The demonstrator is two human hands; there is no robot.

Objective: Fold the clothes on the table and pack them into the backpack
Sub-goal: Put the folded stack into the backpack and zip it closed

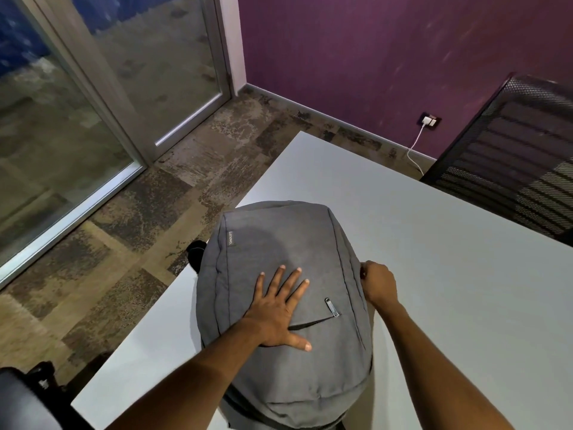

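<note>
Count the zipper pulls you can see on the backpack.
1: a metal zipper pull on the backpack front pocket, beside the left hand. The right hand pinches the side seam and may hide another.

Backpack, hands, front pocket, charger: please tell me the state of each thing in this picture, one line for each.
Backpack: lying flat on the white table, bulging.
Front pocket zipper: partly open.
Left hand: flat on the backpack, fingers spread.
Right hand: pinching something at the backpack's right edge, perhaps a zipper pull; it is hidden.
Charger: plugged into the wall socket.
Clothes: none in view.
</note>
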